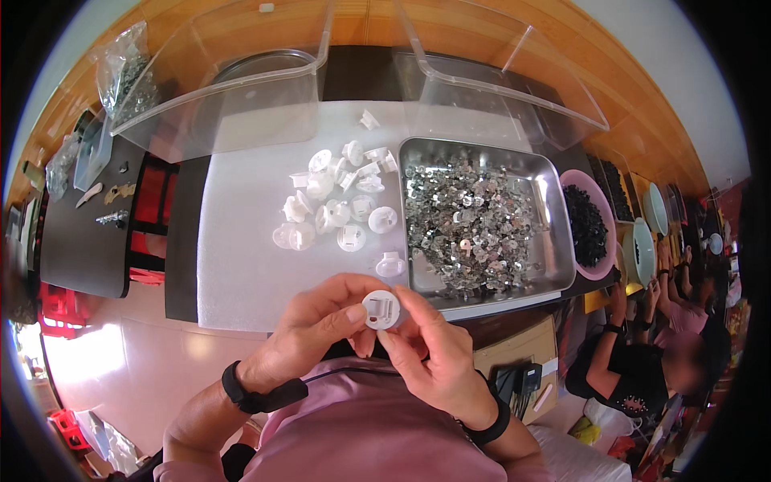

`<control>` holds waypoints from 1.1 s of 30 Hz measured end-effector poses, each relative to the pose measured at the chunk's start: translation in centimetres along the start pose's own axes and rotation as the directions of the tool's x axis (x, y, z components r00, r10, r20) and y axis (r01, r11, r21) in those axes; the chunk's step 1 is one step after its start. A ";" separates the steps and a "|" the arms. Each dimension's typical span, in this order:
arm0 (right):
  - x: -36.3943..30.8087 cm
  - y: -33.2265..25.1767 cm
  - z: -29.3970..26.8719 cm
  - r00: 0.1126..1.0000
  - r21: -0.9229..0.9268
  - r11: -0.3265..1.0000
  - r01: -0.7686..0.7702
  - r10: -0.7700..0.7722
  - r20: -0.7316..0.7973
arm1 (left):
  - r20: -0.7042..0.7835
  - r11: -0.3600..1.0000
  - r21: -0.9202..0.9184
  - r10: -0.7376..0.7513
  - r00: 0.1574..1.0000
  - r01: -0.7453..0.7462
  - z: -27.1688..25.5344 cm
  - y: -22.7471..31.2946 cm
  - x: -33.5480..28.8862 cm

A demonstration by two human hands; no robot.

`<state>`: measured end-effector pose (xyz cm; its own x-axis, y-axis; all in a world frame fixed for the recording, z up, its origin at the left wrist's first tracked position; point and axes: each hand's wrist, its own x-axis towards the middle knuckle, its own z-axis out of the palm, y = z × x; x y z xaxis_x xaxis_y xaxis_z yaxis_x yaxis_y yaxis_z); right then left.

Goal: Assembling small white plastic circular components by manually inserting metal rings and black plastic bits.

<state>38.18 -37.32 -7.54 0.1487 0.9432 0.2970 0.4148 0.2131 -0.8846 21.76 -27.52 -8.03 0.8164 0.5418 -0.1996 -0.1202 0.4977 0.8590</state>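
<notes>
Just in front of my body, a round white plastic fitting (381, 310) with a slotted recess faces up between both hands. My left hand (317, 317) grips its left side with thumb and fingers. My right hand (434, 349) closes on the opposite side, fingertips against the rim. Beyond them, several similar white fittings (351, 238) lie loosely piled on a white foam sheet (241, 269). To the right of that pile is a steel tray (554, 269), heaped with small shiny metal pieces (474, 217). Whether a metal piece sits inside the held fitting cannot be made out.
Two clear plastic bins (217, 120) (514, 104) stand at the table's far side. A pink basin (612, 233) of black parts is right of the tray. Below it is a cardboard box (514, 353). Co-workers (634, 361) work farther right; a dark side table (84, 241) stands left.
</notes>
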 end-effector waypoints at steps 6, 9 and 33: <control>-0.2 -0.2 -0.3 1.000 -0.012 1.000 0.003 -0.003 0.008 | -0.016 0.998 -0.070 0.004 1.000 -0.005 -0.1 -0.5 0.2; -0.6 -1.4 -1.3 0.997 0.111 0.992 -0.064 0.059 0.054 | -0.026 0.993 -0.119 -0.012 1.000 0.009 -0.2 -0.8 0.1; -1.2 -10.2 3.1 0.656 0.652 -0.071 0.755 0.085 -0.750 | -0.191 0.996 -0.055 0.058 0.980 -0.070 -0.6 -1.6 0.4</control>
<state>30.95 -39.83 0.01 0.8062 0.4459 0.3889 -0.5025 0.8630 0.0522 21.96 -27.71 -9.80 0.6853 0.6891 -0.2355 -0.2082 0.4953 0.8434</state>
